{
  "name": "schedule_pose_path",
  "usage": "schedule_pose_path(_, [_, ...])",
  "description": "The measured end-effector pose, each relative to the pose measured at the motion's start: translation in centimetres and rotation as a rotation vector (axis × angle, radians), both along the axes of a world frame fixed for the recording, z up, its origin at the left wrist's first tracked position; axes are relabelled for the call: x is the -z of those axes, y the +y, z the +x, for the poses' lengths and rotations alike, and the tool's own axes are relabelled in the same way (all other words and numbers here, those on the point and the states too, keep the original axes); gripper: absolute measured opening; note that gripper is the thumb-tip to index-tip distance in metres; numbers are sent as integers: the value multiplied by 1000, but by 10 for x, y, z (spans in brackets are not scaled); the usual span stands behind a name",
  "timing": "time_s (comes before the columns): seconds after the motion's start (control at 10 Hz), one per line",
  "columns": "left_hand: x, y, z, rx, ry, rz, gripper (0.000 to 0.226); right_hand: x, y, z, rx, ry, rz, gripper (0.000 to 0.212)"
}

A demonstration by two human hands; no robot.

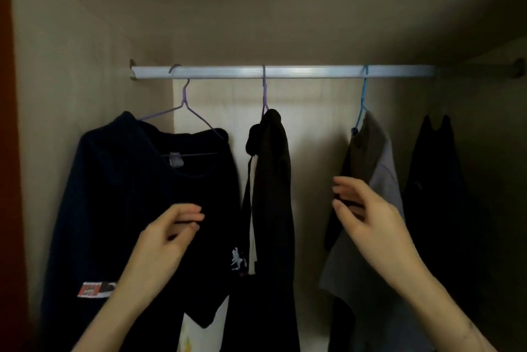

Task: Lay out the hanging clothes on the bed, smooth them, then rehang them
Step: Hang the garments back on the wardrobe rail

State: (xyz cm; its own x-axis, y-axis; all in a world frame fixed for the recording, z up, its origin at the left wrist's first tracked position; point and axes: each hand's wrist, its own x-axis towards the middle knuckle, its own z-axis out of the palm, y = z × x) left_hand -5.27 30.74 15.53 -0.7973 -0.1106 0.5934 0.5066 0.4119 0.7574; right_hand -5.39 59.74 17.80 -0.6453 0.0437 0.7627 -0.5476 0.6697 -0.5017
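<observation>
Two empty hands, left hand [164, 237] half-curled, right hand [368, 217] loosely spread, before hanging clothes [271, 180]

No text is legible; the patch [95, 289] on the dark garment [114, 194] is blurred.

You are looking at a silver-grey rail [285, 71] carrying two purple hangers [186, 107] and a blue hanger [363, 95]. The navy top [119, 180] is showing a red-and-white patch and a small white print, while the middle garment [273, 180] is hanging dark brown with a cream strip. The grey shirt [379, 169] is showing a brownish collar beside a black garment [436, 180].
</observation>
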Motion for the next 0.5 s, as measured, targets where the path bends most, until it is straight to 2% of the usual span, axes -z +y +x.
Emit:
schedule_pose_path(0.1, [48, 30, 6, 79, -37, 61, 41, 40, 21, 28, 121, 25, 112, 46])
schedule_pose_path(0.2, [113, 87, 24, 26, -80, -12, 45, 79, 59, 60, 262, 10, 180, 47])
schedule_pose_path(0.3, [137, 134, 21, 112, -195, -139, 41, 98, 94, 82, 429, 95, 205, 49])
schedule_pose_path(0.4, [149, 192, 36, 614, -506, -75, 89, 112, 148, 105, 623, 229, 152, 48])
schedule_pose_path(0.5, [162, 283, 52, 705, -575, -365, 79, 111, 182, 119, 695, 199, 27, 62])
